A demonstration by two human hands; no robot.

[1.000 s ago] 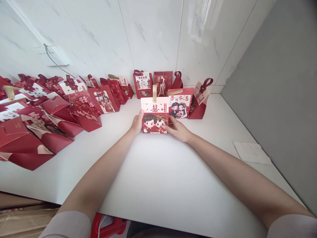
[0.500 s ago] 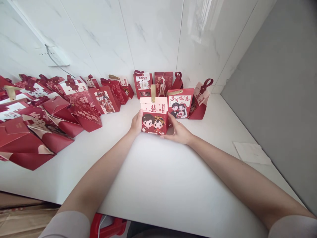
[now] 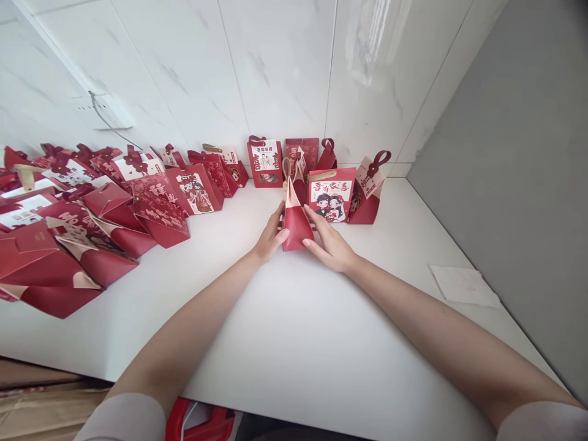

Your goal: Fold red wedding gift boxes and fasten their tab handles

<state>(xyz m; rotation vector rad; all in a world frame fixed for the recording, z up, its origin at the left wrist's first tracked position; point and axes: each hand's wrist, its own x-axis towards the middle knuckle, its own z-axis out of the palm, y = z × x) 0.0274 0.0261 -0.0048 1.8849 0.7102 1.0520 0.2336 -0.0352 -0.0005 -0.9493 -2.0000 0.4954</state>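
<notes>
A small red and pink gift box (image 3: pixel 296 225) with a tan loop handle stands on the white table (image 3: pixel 294 343), its narrow plain red side turned toward me. My left hand (image 3: pixel 270 237) presses its left face with fingers stretched along it. My right hand (image 3: pixel 327 245) holds the right face the same way. Both hands grip the box between them. Just behind it stands another red box with a cartoon couple (image 3: pixel 331 195).
Many red gift boxes (image 3: pixel 138 202) crowd the table's left side and back edge by the tiled wall. A white paper sheet (image 3: pixel 463 285) lies at the right near the grey wall. A red stool (image 3: pixel 202 422) shows under the front edge.
The box has been turned a quarter: its cartoon front faced me before, and now its narrow red side does. Both hands shifted with it onto the two broad faces.
</notes>
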